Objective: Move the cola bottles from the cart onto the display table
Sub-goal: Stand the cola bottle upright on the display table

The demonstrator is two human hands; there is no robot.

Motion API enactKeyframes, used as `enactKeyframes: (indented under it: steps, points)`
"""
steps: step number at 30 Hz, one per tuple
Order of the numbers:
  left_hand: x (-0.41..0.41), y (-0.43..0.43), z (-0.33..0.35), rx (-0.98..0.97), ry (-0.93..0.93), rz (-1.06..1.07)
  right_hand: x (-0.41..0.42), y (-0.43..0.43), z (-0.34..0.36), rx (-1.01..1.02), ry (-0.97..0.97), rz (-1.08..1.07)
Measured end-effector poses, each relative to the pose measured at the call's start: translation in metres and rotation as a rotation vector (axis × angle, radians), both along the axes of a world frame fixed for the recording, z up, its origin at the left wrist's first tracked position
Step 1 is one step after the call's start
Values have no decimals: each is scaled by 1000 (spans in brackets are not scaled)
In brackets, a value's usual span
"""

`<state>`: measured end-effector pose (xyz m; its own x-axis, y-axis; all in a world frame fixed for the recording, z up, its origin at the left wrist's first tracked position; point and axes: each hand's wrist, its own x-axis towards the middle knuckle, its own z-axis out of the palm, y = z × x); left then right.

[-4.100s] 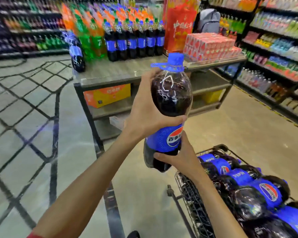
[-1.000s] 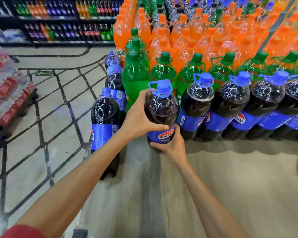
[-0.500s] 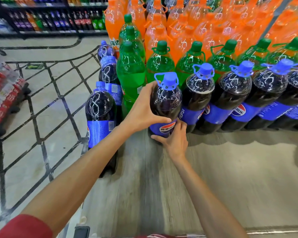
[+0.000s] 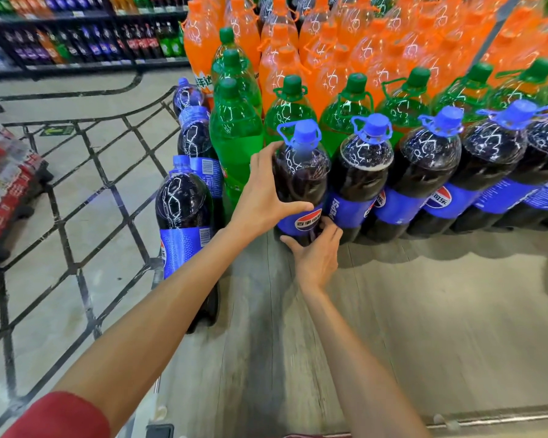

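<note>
A large cola bottle (image 4: 301, 172) with a blue cap and blue label stands upright on the grey display table (image 4: 393, 311), at the left end of a row of like cola bottles (image 4: 424, 172). My left hand (image 4: 260, 197) wraps its left shoulder, thumb across the front just above the label. Low at its base, my right hand (image 4: 317, 260) holds it, thumb on the left and fingers on the right. The cart is out of view.
Green bottles (image 4: 234, 137) and orange bottles (image 4: 329, 42) fill the table behind the cola row. More cola bottles (image 4: 184, 210) stand beside the table's left edge. Bare table surface lies in front. Red packs (image 4: 4, 184) sit on the floor at left; shelves (image 4: 76, 42) are beyond.
The bottle I held up over the cart four seconds ago now stands on the table. In the last second it slid slightly back against the row, with both hands staying on it.
</note>
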<state>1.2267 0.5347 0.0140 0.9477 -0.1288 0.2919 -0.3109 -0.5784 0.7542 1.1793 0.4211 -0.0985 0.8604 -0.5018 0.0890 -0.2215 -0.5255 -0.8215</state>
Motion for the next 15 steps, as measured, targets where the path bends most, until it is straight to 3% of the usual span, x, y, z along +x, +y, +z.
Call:
enactKeyframes:
  steps: [15]
  points:
    - [14,-3,-4,-4,-35,46,15,5,-2,36,-43,-4]
